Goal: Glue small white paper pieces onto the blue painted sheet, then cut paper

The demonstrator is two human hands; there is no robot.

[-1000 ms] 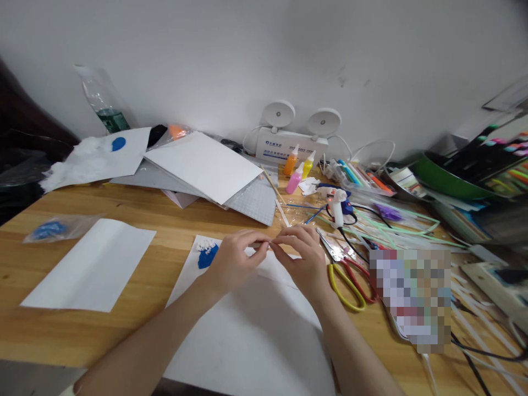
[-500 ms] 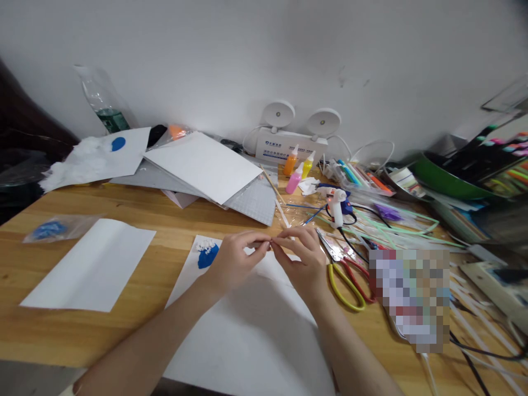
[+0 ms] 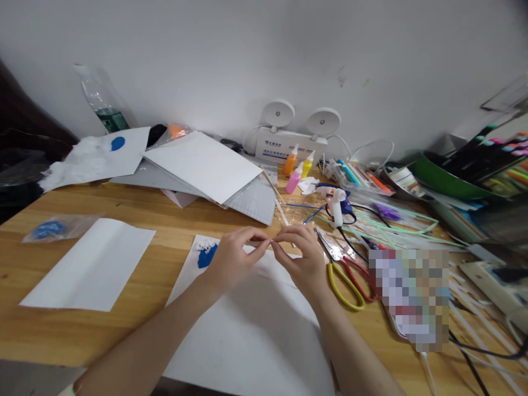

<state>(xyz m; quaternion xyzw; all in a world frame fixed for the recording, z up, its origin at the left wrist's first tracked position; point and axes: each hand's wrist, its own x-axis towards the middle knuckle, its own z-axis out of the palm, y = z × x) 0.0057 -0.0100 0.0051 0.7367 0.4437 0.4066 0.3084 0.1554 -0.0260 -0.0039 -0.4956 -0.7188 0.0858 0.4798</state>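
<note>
My left hand (image 3: 237, 256) and my right hand (image 3: 303, 256) meet fingertip to fingertip above a large white sheet (image 3: 247, 335). Both are closed in a pinch, and whatever sits between the fingertips is too small to make out. Beside my left hand, a blue patch (image 3: 207, 256) lies on the sheet's upper left corner, with small white bits (image 3: 205, 243) along its top edge. Scissors with yellow and red handles (image 3: 344, 280) rest to the right of my right hand.
A folded white paper (image 3: 93, 267) and a bag of blue material (image 3: 51, 229) lie left. White boards (image 3: 204, 165) are stacked behind. Glue bottles (image 3: 294, 179), a white glue gun (image 3: 335, 206), strips and a pixelated item (image 3: 410, 297) occupy the right side.
Both hands stay in nearly the same place, with only a slight shift of the fingers where they meet. Nothing else has visibly moved.
</note>
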